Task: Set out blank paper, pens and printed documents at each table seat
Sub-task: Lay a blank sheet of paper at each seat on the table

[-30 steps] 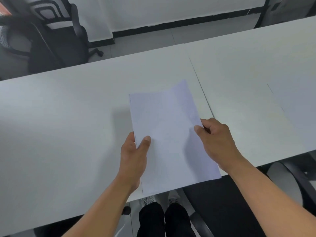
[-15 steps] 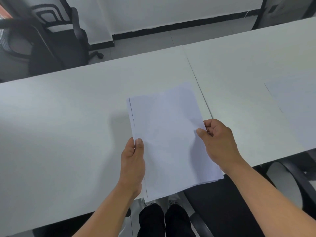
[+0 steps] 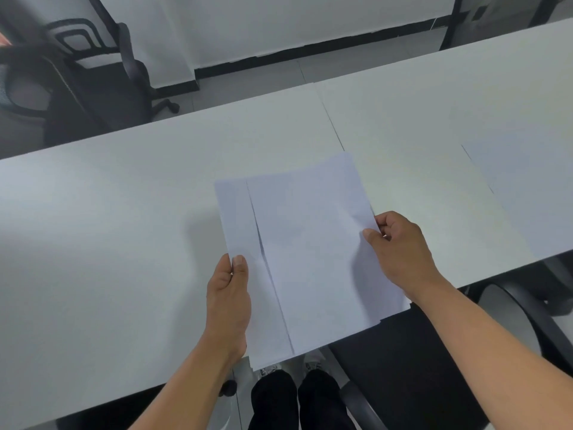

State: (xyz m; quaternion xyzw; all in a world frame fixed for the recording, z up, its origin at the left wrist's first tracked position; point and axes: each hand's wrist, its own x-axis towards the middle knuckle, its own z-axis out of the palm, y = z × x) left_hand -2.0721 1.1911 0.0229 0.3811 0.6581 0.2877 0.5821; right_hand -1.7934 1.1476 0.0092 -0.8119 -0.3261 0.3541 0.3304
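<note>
Right now, in the head view, both hands hold a thin stack of blank white paper sheets (image 3: 310, 252) just above the long white laminate table (image 3: 108, 243), over its near edge. The left hand (image 3: 229, 302) pinches the stack's left edge, thumb on top and fingers beneath. The right hand (image 3: 403, 252) pinches the right edge of the uppermost sheet (image 3: 322, 262), thumb on top with fingers curled under, and that sheet sits offset to the right of the sheets below, so a strip of the lower pages shows along the left.

Judging from this, the step in hand is peeling one sheet off to lay at this seat. To do it well, the left thumb should press the remaining pages firmly while the right hand slides the top sheet sideways, not upward, so a second page does not cling and follow. The sheet looks limp and slightly buckled, so a low, flat pull suits it.

Another white sheet (image 3: 533, 193) already lies flat on the table, well to the right of the stack. A black seat (image 3: 403, 367) stands right of the stack, below the table edge.
</note>
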